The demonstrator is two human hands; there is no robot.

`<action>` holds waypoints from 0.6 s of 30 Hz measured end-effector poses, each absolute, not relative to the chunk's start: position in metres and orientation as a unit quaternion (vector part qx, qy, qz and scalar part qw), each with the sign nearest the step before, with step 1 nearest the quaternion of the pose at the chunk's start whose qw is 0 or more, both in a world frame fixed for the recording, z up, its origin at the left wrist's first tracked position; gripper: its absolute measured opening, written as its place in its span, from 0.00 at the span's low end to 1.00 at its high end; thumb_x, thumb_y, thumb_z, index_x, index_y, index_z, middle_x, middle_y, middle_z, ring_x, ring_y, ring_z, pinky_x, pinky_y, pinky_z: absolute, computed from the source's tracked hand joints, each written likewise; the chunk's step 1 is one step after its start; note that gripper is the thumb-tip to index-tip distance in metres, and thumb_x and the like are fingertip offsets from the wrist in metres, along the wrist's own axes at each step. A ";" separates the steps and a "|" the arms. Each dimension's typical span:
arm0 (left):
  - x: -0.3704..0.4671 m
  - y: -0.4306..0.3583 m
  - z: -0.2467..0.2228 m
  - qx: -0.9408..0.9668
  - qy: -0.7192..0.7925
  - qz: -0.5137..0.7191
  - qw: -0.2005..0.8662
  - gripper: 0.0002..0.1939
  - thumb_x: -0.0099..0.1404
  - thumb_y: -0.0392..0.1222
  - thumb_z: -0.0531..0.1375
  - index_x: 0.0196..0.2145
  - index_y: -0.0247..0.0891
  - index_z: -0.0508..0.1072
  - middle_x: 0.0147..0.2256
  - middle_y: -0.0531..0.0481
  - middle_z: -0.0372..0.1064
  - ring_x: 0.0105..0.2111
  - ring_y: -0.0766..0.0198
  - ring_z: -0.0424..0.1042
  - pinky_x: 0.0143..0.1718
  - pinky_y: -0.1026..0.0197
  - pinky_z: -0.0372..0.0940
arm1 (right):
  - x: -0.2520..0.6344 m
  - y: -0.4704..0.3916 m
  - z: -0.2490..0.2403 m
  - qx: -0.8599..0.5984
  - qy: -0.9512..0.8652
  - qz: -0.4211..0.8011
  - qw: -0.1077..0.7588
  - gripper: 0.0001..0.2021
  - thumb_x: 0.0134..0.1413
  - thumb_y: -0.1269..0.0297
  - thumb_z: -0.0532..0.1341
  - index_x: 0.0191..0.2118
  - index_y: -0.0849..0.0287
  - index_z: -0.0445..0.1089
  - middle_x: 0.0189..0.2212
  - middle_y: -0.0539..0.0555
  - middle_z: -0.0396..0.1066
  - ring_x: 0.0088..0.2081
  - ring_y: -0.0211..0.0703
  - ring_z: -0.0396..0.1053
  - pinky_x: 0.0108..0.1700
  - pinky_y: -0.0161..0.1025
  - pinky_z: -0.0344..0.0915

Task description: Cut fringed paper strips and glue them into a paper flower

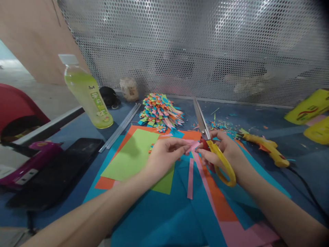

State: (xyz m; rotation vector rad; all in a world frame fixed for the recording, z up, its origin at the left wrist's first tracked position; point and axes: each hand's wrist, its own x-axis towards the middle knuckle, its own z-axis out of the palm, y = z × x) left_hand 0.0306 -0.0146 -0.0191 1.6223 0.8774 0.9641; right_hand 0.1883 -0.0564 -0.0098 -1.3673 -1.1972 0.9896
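Observation:
My left hand pinches a small pink paper piece between thumb and fingers. Across from it, my right hand is closed round yellow-handled scissors, their blades tilted up and away; its fingertips come close to the same pink paper, and whether they touch it I cannot tell. Below the hands a narrow pink strip lies on blue paper. Green sheets and orange paper are spread around it. Behind my left hand rises a heap of colourful fringed paper flowers.
A drink bottle and clear glue sticks stand and lie at left, near a black phone-like slab and a purple power strip. A yellow glue gun with cord lies right, beside paper scraps. Perforated metal closes off the back.

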 end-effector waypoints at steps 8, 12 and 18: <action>0.031 -0.014 -0.024 0.691 0.365 0.358 0.510 0.08 0.56 0.41 0.61 0.31 0.36 0.77 0.24 0.49 0.74 0.22 0.68 0.71 0.22 0.67 0.64 | 0.197 -0.057 -0.012 -0.549 -0.517 0.419 0.505 0.23 0.33 0.60 0.68 0.31 0.54 0.52 0.22 0.41 0.64 0.12 0.30 0.60 0.10 0.28 0.57; 0.026 -0.011 -0.021 0.738 0.379 0.375 0.413 0.09 0.58 0.43 0.59 0.34 0.38 0.77 0.29 0.48 0.76 0.28 0.64 0.73 0.29 0.64 0.66 | 0.202 -0.056 -0.013 -0.558 -0.516 0.386 0.523 0.21 0.36 0.63 0.67 0.31 0.54 0.52 0.23 0.42 0.65 0.13 0.29 0.60 0.11 0.26 0.56; 0.015 -0.002 -0.011 0.797 0.445 0.311 0.264 0.18 0.63 0.51 0.51 0.38 0.40 0.76 0.40 0.48 0.75 0.40 0.56 0.73 0.35 0.60 0.66 | 0.207 -0.054 -0.014 -0.549 -0.525 0.373 0.533 0.19 0.38 0.64 0.67 0.32 0.54 0.54 0.24 0.43 0.64 0.15 0.31 0.62 0.11 0.27 0.56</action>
